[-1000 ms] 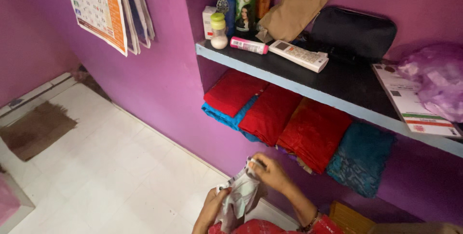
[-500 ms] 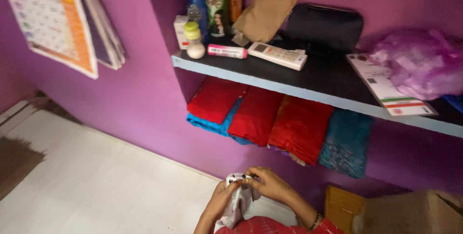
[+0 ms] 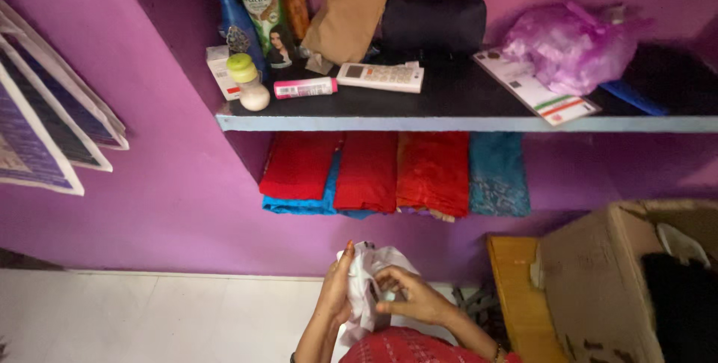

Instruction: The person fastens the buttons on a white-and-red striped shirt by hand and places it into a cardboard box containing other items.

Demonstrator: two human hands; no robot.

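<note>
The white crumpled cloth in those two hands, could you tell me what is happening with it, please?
A person holds a white crumpled cloth in both hands, left hand on its side, right hand gripping its front. They stand before a purple wall niche with folded red fabrics under a dark shelf. A brown cardboard box sits to the right.

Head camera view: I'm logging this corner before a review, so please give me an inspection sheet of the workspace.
Surface: dark shelf with pale front edge, set in a purple wall; white floor below.
Job's things: white cloth, crumpled, held between both hands.
Clutter: green bottle, blue bottle, pink tube, white remote, brown paper bag, dark pouch, purple plastic bag; folded red and blue fabrics beneath.
Grippers: left hand and right hand both grip the cloth.
Cables: nothing seen.
Surroundings: cardboard box at right, hanging calendars at left.
</note>
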